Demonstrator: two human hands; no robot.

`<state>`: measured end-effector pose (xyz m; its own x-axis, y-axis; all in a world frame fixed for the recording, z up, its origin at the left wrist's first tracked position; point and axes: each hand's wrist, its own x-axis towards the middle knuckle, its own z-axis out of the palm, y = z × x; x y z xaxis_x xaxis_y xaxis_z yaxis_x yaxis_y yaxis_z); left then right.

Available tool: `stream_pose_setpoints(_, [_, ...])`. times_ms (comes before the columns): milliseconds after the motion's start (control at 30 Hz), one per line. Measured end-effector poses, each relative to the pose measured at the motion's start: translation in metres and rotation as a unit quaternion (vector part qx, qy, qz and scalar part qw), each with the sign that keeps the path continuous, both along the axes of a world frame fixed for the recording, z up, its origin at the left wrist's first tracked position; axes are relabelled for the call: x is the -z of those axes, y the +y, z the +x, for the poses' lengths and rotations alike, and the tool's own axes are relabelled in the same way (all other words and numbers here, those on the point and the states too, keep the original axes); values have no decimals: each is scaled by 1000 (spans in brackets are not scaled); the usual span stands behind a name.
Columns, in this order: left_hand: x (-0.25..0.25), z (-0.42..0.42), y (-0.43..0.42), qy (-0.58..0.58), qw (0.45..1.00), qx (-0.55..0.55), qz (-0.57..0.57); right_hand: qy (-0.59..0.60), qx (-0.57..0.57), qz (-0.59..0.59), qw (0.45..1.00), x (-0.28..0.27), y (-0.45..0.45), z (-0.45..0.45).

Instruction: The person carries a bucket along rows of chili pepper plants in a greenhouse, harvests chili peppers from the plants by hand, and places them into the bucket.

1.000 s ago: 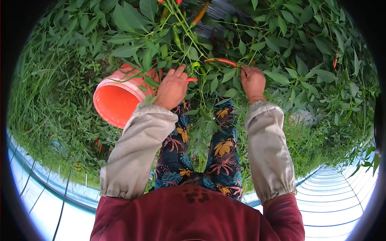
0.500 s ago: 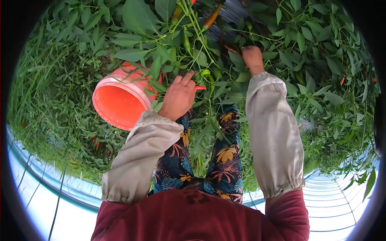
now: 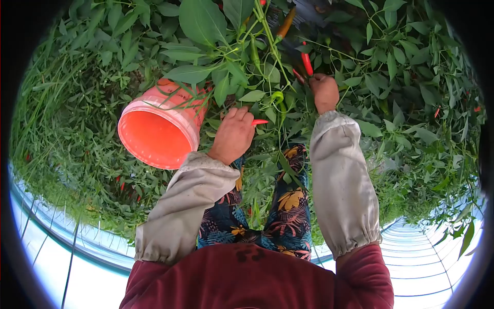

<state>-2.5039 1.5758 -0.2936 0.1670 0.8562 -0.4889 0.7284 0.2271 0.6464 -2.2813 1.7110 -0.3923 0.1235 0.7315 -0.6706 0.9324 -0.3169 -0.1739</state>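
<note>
My left hand [image 3: 233, 135] is closed, and a red chili pepper [image 3: 260, 122] sticks out from its right side. The pink bucket [image 3: 194, 117] lies tilted on its side just left of that hand, its mouth towards the lower left. My right hand [image 3: 324, 92] is closed at the fingertips around red chili peppers [image 3: 307, 60] among the leaves; two red ones show there, one upright and one slanting. Between the hands a curled green pepper [image 3: 278, 96] hangs on the plant.
Leafy stems with a long green pepper [image 3: 255, 52] and an orange-brown pepper [image 3: 286, 23] hang ahead. Dense foliage surrounds both arms. Legs in flowered trousers [image 3: 288, 206] are below. Grass [image 3: 41, 123] grows at the far left.
My right hand went forward into the leaves, then came back slightly, now with red peppers at its fingertips. My left hand shifted a little right and nearer me, still with its pepper.
</note>
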Motion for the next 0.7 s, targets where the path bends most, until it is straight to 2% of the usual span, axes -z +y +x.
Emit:
stream_pose_setpoints(33, [0, 2, 1, -2, 1000, -2, 5, -38, -28, 2, 999, -9, -1, -3])
stream_pose_setpoints(167, [-1, 5, 3, -6, 1000, 3, 10, -64, -105, -4, 992, -21, -8, -4])
stream_pose_setpoints(433, [-6, 8, 5, -21, 1000, -10, 1, -43, -159, 90, 982, -34, -31, -8])
stream_pose_setpoints(600, [-7, 8, 3, -35, 999, -13, -10, 18, -125, 120, 985, -46, -39, 1])
stream_pose_setpoints(700, [-9, 7, 1, -43, 998, -33, -9, 4, -68, 31, 997, -54, -39, 1])
